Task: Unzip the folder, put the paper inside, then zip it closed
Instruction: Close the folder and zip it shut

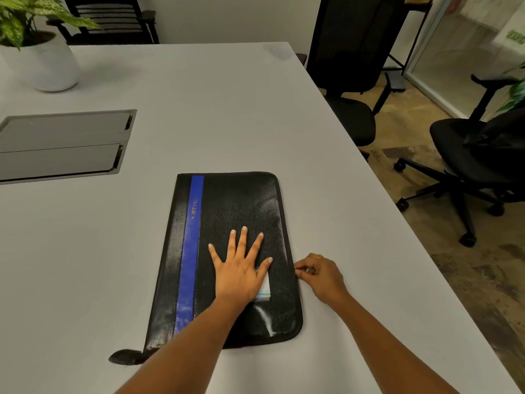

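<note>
A black zip folder with a blue stripe lies flat on the white table, long side running away from me. My left hand presses flat on its cover, fingers spread. My right hand pinches a small zip pull at the folder's right edge, about two thirds of the way toward me. A white label window shows beside my left hand. A black tab sticks out at the folder's near left corner. No loose paper is visible.
A white pot with a green plant stands at the far left. A grey cable hatch is set into the table on the left. Black office chairs stand on the floor past the table's right edge.
</note>
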`<move>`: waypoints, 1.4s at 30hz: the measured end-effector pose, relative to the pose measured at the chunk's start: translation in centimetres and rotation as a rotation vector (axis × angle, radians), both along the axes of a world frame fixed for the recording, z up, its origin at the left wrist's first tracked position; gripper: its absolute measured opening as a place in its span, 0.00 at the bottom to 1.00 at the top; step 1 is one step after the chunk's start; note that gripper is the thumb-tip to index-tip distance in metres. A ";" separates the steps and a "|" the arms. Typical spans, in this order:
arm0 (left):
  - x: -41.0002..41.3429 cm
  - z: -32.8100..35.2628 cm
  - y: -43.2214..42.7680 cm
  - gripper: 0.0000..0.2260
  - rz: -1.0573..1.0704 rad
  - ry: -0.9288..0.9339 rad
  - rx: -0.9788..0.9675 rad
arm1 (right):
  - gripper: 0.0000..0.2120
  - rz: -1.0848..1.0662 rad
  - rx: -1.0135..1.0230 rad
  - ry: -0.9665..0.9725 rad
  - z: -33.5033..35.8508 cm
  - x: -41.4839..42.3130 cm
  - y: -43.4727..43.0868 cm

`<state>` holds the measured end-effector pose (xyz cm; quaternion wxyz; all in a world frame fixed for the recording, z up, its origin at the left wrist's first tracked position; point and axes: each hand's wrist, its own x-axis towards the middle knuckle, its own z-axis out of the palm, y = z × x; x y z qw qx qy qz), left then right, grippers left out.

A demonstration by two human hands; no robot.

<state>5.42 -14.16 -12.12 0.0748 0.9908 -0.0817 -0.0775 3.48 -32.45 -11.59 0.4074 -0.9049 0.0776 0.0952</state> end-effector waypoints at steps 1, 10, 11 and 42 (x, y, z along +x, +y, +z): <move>0.0 -0.1 0.0 0.42 0.004 -0.005 -0.001 | 0.06 -0.006 0.003 0.000 0.0 0.4 0.0; -0.1 -0.5 -0.1 0.34 0.052 -0.049 -0.011 | 0.06 -0.042 -0.036 -0.020 0.5 3.4 0.9; -0.1 -0.5 -0.1 0.32 0.068 -0.030 -0.004 | 0.06 -0.043 -0.044 -0.020 0.6 3.6 1.0; 2.5 2.8 3.6 0.25 -0.048 0.016 -0.080 | 0.12 -0.584 0.332 0.475 2.9 8.9 3.7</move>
